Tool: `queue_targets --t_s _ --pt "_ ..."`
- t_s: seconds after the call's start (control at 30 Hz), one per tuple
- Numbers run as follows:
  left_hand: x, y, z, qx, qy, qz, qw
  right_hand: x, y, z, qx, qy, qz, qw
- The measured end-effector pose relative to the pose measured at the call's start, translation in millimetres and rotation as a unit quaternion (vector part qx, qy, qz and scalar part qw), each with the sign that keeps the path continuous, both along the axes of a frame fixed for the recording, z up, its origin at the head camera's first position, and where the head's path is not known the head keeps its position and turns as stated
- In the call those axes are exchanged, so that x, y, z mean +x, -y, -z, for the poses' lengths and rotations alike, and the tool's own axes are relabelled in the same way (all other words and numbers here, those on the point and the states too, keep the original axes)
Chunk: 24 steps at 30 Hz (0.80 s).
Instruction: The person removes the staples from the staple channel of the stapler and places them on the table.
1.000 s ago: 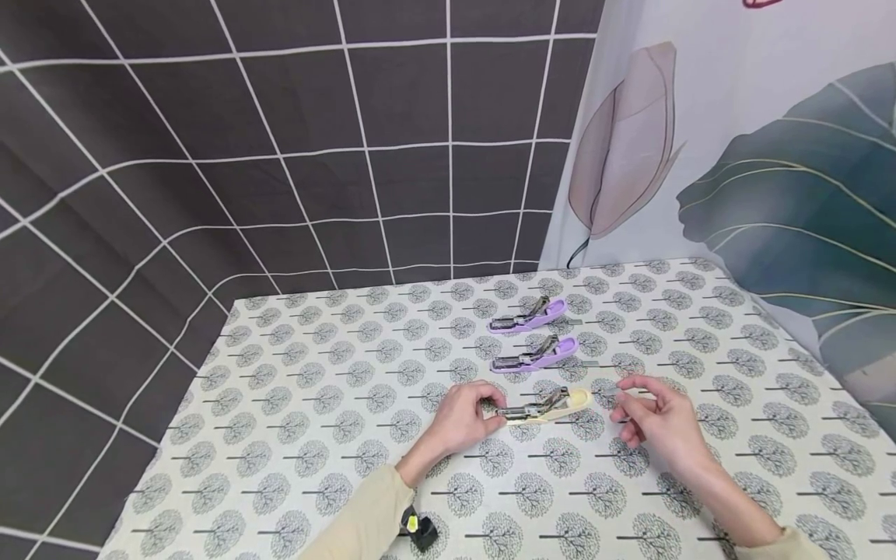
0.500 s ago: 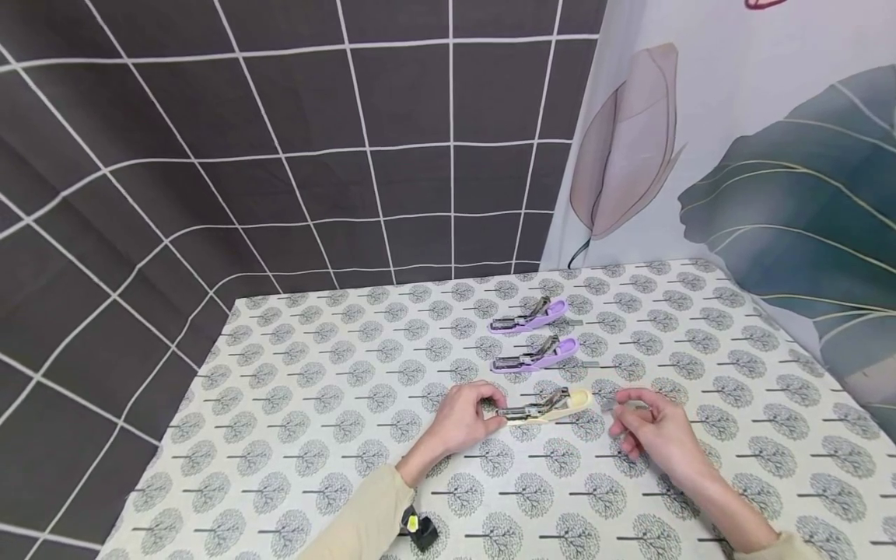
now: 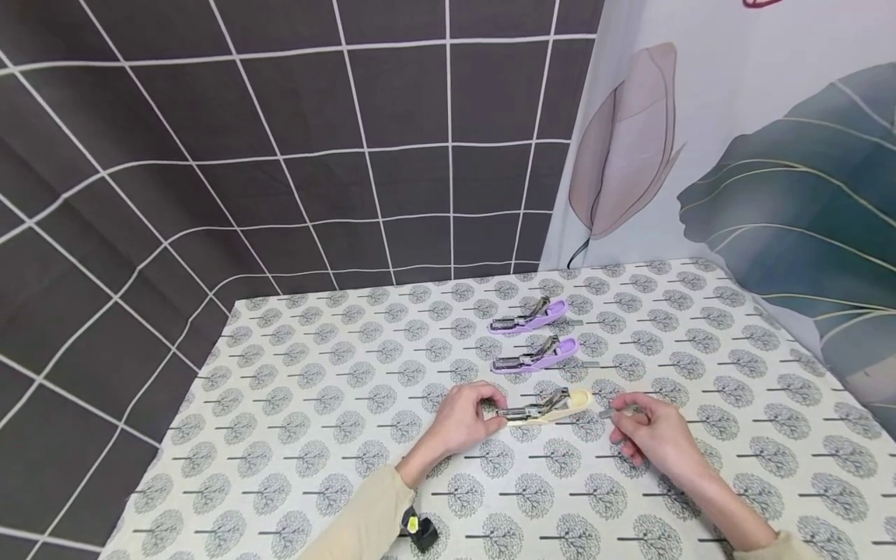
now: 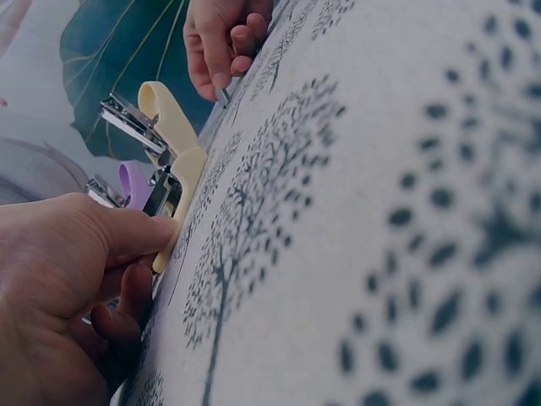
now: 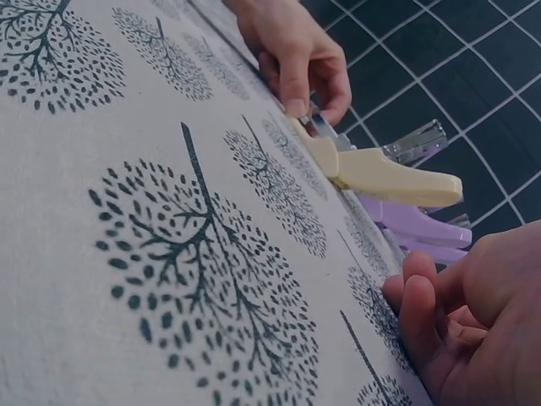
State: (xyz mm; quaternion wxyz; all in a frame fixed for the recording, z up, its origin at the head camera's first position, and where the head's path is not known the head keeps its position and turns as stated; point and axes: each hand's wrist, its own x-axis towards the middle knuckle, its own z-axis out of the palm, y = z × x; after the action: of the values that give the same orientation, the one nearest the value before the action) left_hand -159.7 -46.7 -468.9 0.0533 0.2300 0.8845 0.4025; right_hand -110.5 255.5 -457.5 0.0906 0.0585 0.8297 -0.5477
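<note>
A cream-yellow stapler (image 3: 579, 400) lies on the patterned cloth, its metal top part raised open. My left hand (image 3: 462, 418) grips its left end between thumb and fingers; the left wrist view shows the thumb (image 4: 156, 233) on the yellow base. To the right of the stapler, my right hand (image 3: 654, 432) pinches a short grey strip of staples (image 3: 606, 414) between thumb and forefinger, apart from the stapler. In the left wrist view the strip's end (image 4: 222, 96) pokes out below the fingertips. The right wrist view does not show the strip.
Two purple staplers, the nearer (image 3: 560, 351) and the farther (image 3: 555, 309), lie opened behind the yellow one. Beside their right ends are grey staple strips, one near (image 3: 591, 364) and one far (image 3: 575, 322). A dark tiled-pattern curtain (image 3: 406, 183) hangs behind the table.
My right hand has shifted slightly left and toward me, and the staple strip now shows plainly at its fingertips. The left hand and the yellow stapler have not moved.
</note>
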Motion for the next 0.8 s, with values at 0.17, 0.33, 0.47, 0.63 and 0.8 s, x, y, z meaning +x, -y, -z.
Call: queue_targets --t_s 0.17,0.33,0.47,0.63,0.8 --pt "0.2 0.4 0.6 -0.004 0.003 -0.003 1.0 -0.1 -0.2 -1.8 0.021 0.016 -0.003 0.9996" --pt "0.4 -0.1 0.0 -0.004 0.002 -0.002 1.0 -0.4 0.4 -2.9 0.034 0.022 -0.002 0.9992" --pt "0.0 0.0 -0.3 -0.003 0.001 0.0 1.0 -0.6 0.4 -3.0 0.036 0.021 0.0 0.9991" --pt "-0.1 0.6 0.3 -0.003 0.003 -0.001 1.0 -0.2 0.0 -3.2 0.032 0.023 -0.001 0.9992" --pt "-0.4 1.8 2.3 0.004 0.009 -0.003 0.9999 -0.1 0.0 -3.2 0.026 0.023 0.0 0.9994"
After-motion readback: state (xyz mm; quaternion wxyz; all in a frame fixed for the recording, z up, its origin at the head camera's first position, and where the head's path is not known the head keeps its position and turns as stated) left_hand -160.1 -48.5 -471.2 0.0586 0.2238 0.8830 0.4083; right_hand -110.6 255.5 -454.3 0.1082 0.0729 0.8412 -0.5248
